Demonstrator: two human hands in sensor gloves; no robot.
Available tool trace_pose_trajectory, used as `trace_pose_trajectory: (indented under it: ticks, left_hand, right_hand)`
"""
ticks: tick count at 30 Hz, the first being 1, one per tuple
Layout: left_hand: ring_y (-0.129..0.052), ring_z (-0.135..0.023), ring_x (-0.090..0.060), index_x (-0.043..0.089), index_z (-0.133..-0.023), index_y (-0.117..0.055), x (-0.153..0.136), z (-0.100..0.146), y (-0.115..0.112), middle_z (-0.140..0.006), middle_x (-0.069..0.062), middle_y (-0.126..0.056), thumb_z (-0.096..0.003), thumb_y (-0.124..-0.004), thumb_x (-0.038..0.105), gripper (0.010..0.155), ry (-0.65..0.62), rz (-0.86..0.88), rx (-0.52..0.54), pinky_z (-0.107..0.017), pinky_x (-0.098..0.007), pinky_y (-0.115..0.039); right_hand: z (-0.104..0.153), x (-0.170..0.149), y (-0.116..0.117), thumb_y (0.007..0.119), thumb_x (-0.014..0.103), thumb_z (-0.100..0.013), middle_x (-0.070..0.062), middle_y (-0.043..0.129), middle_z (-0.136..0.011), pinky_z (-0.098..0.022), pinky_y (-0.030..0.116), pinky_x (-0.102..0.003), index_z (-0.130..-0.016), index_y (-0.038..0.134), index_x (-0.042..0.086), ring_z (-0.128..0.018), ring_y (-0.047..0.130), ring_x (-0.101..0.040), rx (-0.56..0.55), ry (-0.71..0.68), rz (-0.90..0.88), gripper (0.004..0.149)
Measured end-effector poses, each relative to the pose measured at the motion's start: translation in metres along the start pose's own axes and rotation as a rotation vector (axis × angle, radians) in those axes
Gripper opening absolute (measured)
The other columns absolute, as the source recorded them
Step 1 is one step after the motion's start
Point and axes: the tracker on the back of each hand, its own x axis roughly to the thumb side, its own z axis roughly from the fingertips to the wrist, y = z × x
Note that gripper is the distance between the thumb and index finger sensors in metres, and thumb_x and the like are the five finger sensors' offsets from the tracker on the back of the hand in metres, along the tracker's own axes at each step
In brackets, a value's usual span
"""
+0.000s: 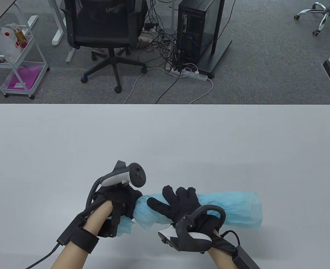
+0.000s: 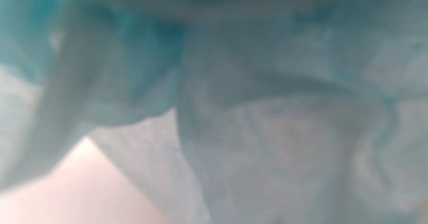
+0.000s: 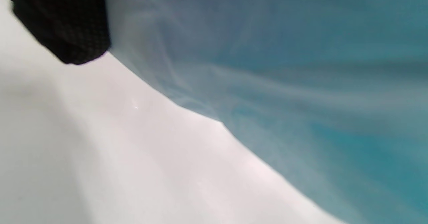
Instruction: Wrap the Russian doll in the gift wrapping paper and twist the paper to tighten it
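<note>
A light blue roll of gift wrapping paper (image 1: 232, 208) lies on its side near the front of the white table (image 1: 165, 140). The doll is hidden inside it. My left hand (image 1: 123, 203) grips the gathered left end of the paper, fingers curled round it. My right hand (image 1: 179, 203) lies over the middle of the roll with its fingers spread and the thumb pointing left along the paper. Blurred blue paper (image 2: 267, 117) fills the left wrist view. In the right wrist view the paper (image 3: 301, 83) lies against the table, with a dark gloved fingertip (image 3: 67, 26) at top left.
The roll's right end (image 1: 254, 210) is open and loose. Beyond the table's far edge stand a black office chair (image 1: 106, 33), a computer tower (image 1: 195, 30) with cables on the floor, and a white cart (image 1: 13, 61) at the left.
</note>
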Motion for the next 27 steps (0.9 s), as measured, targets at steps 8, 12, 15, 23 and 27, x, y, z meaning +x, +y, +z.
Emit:
trace_pose_trajectory:
  ticks: [8,12,15,23,27]
  left_hand:
    - [-0.100,-0.023,-0.010,0.030,-0.098,-0.054,-0.013,-0.011,-0.010,-0.082,0.002,-0.085,-0.0330,-0.091,0.031,0.075,-0.195,0.172,-0.080,-0.051,-0.034,-0.087]
    - [-0.089,-0.089,-0.016,0.036,-0.103,-0.034,-0.015,0.000,-0.005,-0.111,0.005,-0.051,-0.0346,-0.088,0.038,0.087,-0.255,0.093,0.182,-0.074,-0.043,-0.068]
    - [-0.060,-0.110,-0.024,0.038,-0.104,-0.026,-0.018,0.017,-0.004,-0.116,0.005,-0.031,-0.0328,-0.088,0.043,0.094,-0.310,0.077,0.412,-0.082,-0.051,-0.051]
    - [-0.028,-0.121,-0.020,0.046,-0.103,-0.024,-0.012,0.064,-0.048,-0.118,0.017,-0.018,-0.0253,-0.087,0.058,0.101,-0.390,-0.119,1.110,-0.088,-0.054,-0.024]
    - [-0.016,-0.121,-0.022,0.043,-0.098,0.003,-0.001,0.049,-0.071,-0.113,0.014,0.007,-0.0194,-0.079,0.075,0.118,-0.024,-0.613,1.260,-0.087,-0.059,-0.025]
  right_hand:
    - [0.005,-0.001,0.001,0.090,0.061,-0.027,-0.003,0.054,-0.115,-0.064,0.076,-0.059,-0.095,0.017,0.053,-0.089,0.089,-0.032,-0.015,-0.033,-0.056,0.100]
    - [0.003,-0.013,0.010,0.090,0.063,-0.026,-0.003,0.058,-0.113,-0.061,0.079,-0.057,-0.097,0.020,0.051,-0.086,0.092,-0.032,0.010,0.030,-0.144,0.101]
    - [0.002,-0.025,0.018,0.090,0.063,-0.025,-0.003,0.060,-0.113,-0.059,0.080,-0.057,-0.098,0.022,0.050,-0.084,0.094,-0.032,0.029,0.093,-0.250,0.101]
    - [0.001,-0.060,0.027,0.090,0.064,-0.024,-0.003,0.064,-0.112,-0.057,0.082,-0.057,-0.100,0.025,0.048,-0.082,0.096,-0.032,0.067,0.226,-0.479,0.101]
    - [0.001,-0.061,0.022,0.090,0.065,-0.023,-0.003,0.065,-0.111,-0.056,0.083,-0.056,-0.102,0.027,0.044,-0.080,0.097,-0.032,0.070,0.191,-0.555,0.102]
